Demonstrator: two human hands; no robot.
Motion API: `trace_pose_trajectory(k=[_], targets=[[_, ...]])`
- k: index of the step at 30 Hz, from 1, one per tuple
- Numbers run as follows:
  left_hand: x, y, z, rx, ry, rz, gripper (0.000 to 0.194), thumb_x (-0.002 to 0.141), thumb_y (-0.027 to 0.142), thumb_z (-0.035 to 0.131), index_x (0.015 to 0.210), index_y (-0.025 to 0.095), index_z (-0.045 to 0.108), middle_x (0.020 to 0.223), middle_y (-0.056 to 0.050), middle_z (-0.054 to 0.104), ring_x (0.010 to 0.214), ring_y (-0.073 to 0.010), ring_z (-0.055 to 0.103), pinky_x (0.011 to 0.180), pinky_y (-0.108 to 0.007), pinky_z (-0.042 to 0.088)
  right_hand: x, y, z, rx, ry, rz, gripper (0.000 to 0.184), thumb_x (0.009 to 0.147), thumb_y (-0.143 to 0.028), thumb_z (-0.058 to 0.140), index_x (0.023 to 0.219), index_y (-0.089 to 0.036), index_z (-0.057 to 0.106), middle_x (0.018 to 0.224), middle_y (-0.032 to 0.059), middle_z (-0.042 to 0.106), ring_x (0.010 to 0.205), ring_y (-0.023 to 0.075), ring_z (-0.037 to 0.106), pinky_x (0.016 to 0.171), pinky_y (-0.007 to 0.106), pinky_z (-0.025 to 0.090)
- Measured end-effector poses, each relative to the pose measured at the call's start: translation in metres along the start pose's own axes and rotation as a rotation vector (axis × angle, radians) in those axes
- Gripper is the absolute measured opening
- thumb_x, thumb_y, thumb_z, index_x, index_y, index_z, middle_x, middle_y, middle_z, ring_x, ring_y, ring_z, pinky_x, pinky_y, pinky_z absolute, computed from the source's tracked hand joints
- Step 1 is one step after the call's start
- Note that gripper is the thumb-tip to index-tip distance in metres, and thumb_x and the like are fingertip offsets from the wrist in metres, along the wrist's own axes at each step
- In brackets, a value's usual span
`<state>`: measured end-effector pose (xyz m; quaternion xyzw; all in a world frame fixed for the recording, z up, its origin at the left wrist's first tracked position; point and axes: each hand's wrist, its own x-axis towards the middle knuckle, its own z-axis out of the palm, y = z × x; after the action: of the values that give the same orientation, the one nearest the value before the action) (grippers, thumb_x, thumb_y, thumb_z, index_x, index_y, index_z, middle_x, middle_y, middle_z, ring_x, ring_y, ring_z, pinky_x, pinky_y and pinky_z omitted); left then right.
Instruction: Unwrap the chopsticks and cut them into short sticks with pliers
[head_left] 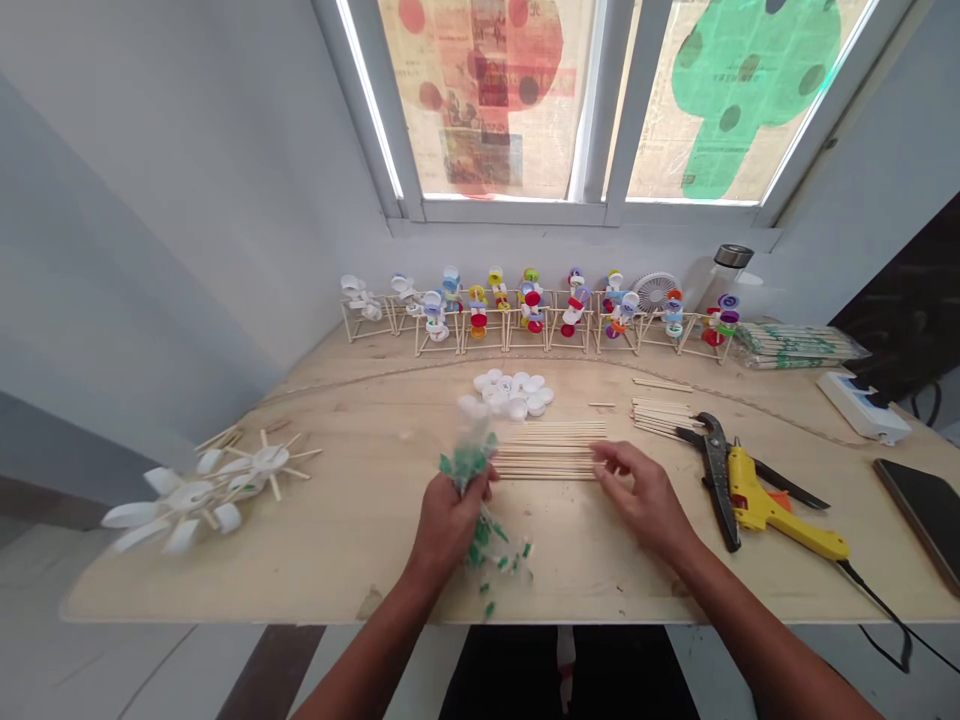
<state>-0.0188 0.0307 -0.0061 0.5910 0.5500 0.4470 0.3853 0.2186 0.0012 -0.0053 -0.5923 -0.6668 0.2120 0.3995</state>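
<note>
the left hand (446, 520) is clamped on a crumpled clear and green wrapper (466, 460), which is blurred at its top. green scraps (487, 608) lie on the table (360, 430) below it. the right hand (649, 495) has its thumb and forefinger apart at the right ends of the thin wooden sticks (551, 462); whether it touches them, i cannot tell. the sticks lie side by side between the 2 hands, just in front of a cluster of white caps (517, 390). to the right, 1 yellow glue gun (761, 505) lies against a black cutter (718, 485). 2 stick wheels (189, 497) lie at the far left.
</note>
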Motion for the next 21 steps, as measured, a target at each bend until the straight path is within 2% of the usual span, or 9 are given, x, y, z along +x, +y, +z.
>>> trace_pose_trajectory(k=[3, 6, 8, 11, 15, 21], targets=[[-0.007, -0.003, -0.004, 0.403, -0.254, 0.260, 0.021, 0.074, 0.012, 0.047, 0.081, 0.020, 0.065, 0.078, -0.002, 0.065, 0.075, -0.0170, 0.061, 0.066, -0.025, 0.045, -0.014, -0.004, 0.001, -0.278, -0.167, -0.135, 0.021, 0.084, -0.021, 0.045, 0.098, -0.021, 0.061, 0.087, 0.0038, 0.064, 0.068, 0.0154, 0.058, 0.061, 0.026, 0.044], [-0.005, -0.003, 0.003, 0.735, -0.383, 0.399, 0.032, 0.070, 0.004, 0.043, 0.090, 0.021, 0.062, 0.086, -0.003, 0.064, 0.077, -0.0178, 0.060, 0.062, -0.024, 0.042, -0.016, -0.006, 0.009, -0.562, -0.181, -0.238, 0.019, 0.080, -0.010, 0.045, 0.081, -0.021, 0.061, 0.080, 0.0033, 0.062, 0.071, 0.0168, 0.057, 0.059, 0.025, 0.039], [0.000, -0.004, 0.010, 0.897, -0.390, 0.441, 0.029, 0.073, 0.005, 0.042, 0.090, 0.020, 0.061, 0.082, -0.005, 0.063, 0.071, -0.0191, 0.059, 0.058, -0.025, 0.039, -0.013, -0.005, 0.014, -0.707, -0.150, -0.283, 0.022, 0.075, -0.003, 0.045, 0.073, -0.020, 0.060, 0.075, 0.0025, 0.061, 0.068, 0.0164, 0.055, 0.056, 0.025, 0.036], [0.007, -0.006, 0.018, 0.992, -0.361, 0.502, 0.023, 0.077, 0.007, 0.041, 0.086, 0.018, 0.058, 0.077, -0.006, 0.061, 0.067, -0.0202, 0.057, 0.056, -0.026, 0.036, -0.005, -0.002, 0.018, -0.811, -0.098, -0.325, 0.025, 0.072, 0.001, 0.046, 0.073, -0.020, 0.060, 0.072, 0.0024, 0.060, 0.065, 0.0158, 0.053, 0.055, 0.025, 0.032], [0.015, -0.006, 0.023, 1.040, -0.349, 0.549, 0.020, 0.076, 0.004, 0.040, 0.079, 0.017, 0.056, 0.074, -0.008, 0.060, 0.063, -0.0206, 0.056, 0.054, -0.026, 0.034, 0.004, 0.006, 0.019, -0.824, -0.091, -0.351, 0.024, 0.074, 0.002, 0.048, 0.076, -0.019, 0.061, 0.074, 0.0033, 0.060, 0.067, 0.0161, 0.053, 0.057, 0.025, 0.032], [0.026, -0.004, 0.026, 1.133, -0.362, 0.557, 0.018, 0.077, 0.005, 0.041, 0.080, 0.016, 0.055, 0.077, -0.008, 0.061, 0.064, -0.0207, 0.057, 0.051, -0.025, 0.032, 0.016, 0.014, 0.020, -0.838, -0.084, -0.357, 0.020, 0.077, -0.002, 0.050, 0.078, -0.018, 0.062, 0.075, 0.0044, 0.061, 0.070, 0.0176, 0.053, 0.057, 0.026, 0.031]])
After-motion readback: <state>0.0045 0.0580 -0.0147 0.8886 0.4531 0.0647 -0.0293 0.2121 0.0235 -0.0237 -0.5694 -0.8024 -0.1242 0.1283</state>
